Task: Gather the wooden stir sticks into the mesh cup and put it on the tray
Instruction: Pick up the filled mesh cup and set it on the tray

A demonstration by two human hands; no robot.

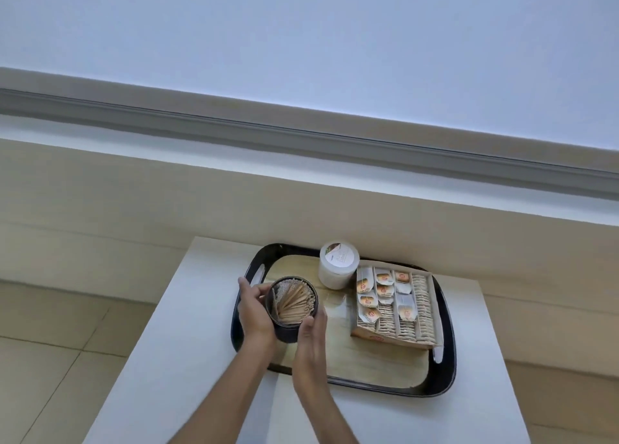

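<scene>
A black mesh cup [287, 331] stands over the left part of the black tray [447, 370], which has a wood-look floor. Several wooden stir sticks [294, 304] lean inside the cup. My left hand [253, 313] wraps the cup's left side, fingers curled over its far rim. My right hand [311, 339] presses flat against the cup's right side. Whether the cup's base touches the tray floor is hidden by my hands.
A white lidded jar [338, 266] stands at the tray's back. A cardboard box of tea bags and sachets [395, 306] fills the tray's right half. The tray sits on a small white table [187, 360] over a tiled floor, near a beige wall.
</scene>
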